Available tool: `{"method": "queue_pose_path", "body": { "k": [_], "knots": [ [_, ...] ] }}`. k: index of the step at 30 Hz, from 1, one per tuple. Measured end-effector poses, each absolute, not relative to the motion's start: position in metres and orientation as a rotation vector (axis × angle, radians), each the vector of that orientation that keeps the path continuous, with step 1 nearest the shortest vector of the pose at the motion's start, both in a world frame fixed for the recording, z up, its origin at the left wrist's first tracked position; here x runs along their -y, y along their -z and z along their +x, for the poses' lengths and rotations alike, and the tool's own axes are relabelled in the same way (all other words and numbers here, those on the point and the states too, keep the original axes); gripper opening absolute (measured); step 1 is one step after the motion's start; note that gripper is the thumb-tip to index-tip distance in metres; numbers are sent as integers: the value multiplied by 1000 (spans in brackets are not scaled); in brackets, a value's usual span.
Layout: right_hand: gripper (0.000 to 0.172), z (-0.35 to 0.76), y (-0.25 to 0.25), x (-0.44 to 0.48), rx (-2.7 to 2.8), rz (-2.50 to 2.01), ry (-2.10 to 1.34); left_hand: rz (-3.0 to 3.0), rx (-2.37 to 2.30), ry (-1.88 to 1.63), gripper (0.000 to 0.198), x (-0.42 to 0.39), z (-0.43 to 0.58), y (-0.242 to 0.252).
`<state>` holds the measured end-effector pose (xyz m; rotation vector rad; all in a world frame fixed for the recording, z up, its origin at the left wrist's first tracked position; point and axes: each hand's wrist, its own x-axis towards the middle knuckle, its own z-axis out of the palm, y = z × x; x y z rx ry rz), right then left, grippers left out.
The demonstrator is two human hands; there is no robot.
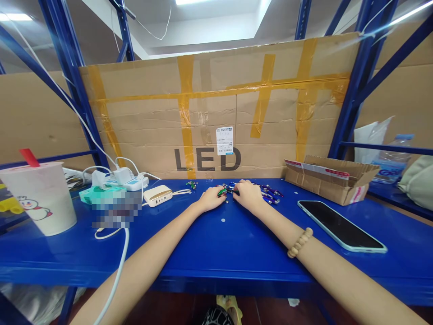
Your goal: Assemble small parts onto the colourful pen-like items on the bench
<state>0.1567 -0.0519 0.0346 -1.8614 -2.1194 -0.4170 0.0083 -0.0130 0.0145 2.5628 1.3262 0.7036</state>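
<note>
My left hand (212, 199) rests on the blue shelf with its fingers curled round a small green piece (222, 192) that looks like plastic. Close by on the right, my right hand (249, 195) is bent over a thin dark piece (236, 192), which shows at its fingertips. The two hands nearly meet over some small parts, and the fingers partly hide these. Beside and behind the right hand lies a loose pile of shiny blue-purple parts (271, 193), pen-like in shape. A few small green parts (192, 185) lie to the left of the left hand.
A phone (341, 225) and an open cardboard box (331, 178) are on the right. To the left stand a drink cup (47, 203), a power bank (158, 196) and a power strip (131, 181) with cables. A cardboard sheet (152, 131) forms the back wall.
</note>
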Motion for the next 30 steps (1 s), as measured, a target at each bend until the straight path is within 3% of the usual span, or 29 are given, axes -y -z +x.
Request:
{"method": "queue_pose_path", "body": {
  "k": [10, 30],
  "knots": [
    [26, 158, -39, 53, 2022, -2130, 458, 2575, -1373, -638, 15, 17, 9, -18],
    [23, 152, -36, 54, 2158, -1918, 429, 2750, -1399, -515, 17, 25, 10, -23]
  ]
}}
